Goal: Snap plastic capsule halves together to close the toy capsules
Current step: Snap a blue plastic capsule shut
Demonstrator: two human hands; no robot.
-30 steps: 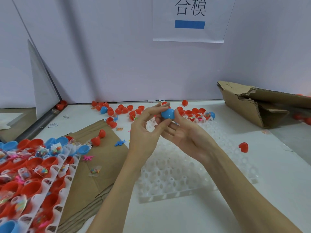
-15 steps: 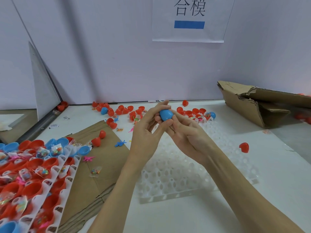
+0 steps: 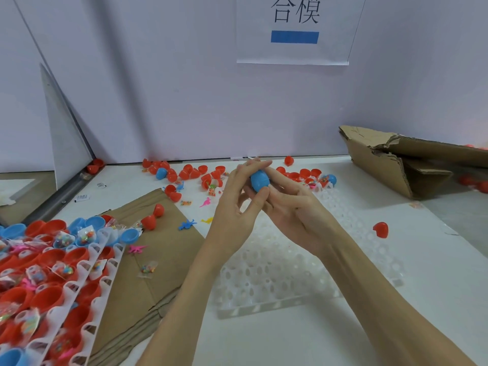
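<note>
Since a second ago we have turned the blue capsule [image 3: 260,180] so its long axis tilts near-to-far. Our left hand [image 3: 233,207] pinches it, thumb near, fingers far, against our right hand [image 3: 293,207] fingers above the white tray [image 3: 277,281].

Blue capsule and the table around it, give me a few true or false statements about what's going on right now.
1. Both hands hold the blue capsule. True: left hand, right hand.
2. The capsule rests in the white tray. False: it is held above the tray.
3. A lone red capsule half lies right of the tray. True.
4. The cardboard box stands on the left. False: it lies at the right.
5. The wall sign bears a red bar. False: blue.
</note>
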